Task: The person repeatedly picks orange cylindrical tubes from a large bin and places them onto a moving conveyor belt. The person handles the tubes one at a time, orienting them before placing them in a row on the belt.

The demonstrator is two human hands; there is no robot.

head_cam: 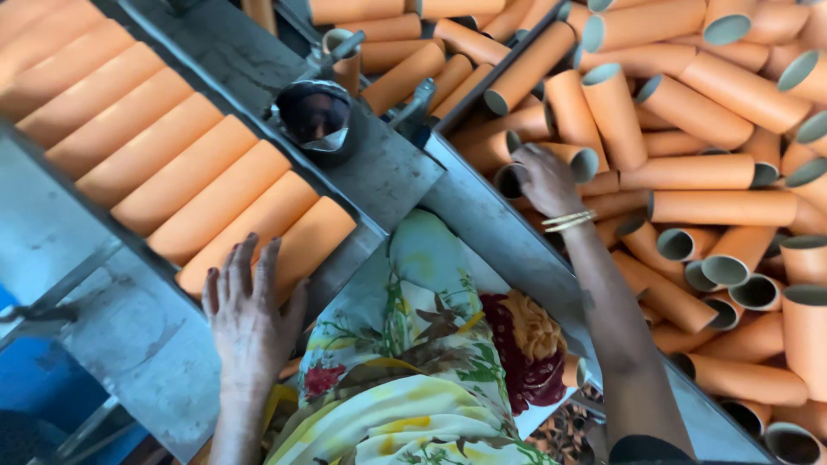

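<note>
Row of orange cardboard tubes (172,164), laid side by side on grey metal tray (129,344), left of frame; nearest tube is touched by left hand (250,314), fingers spread flat, nothing clasped. Loose heap of orange cardboard tubes (706,172), right of frame; right hand (544,176) is curled onto one tube (568,158), though the grasp cannot be judged.

Orange tubes (689,172) showing grey-green insides; cloth (413,362) showing yellow-green floral print (one maroon bloom); bangles (568,220) gleaming gold; metal chute (362,164) looking grey.
</note>
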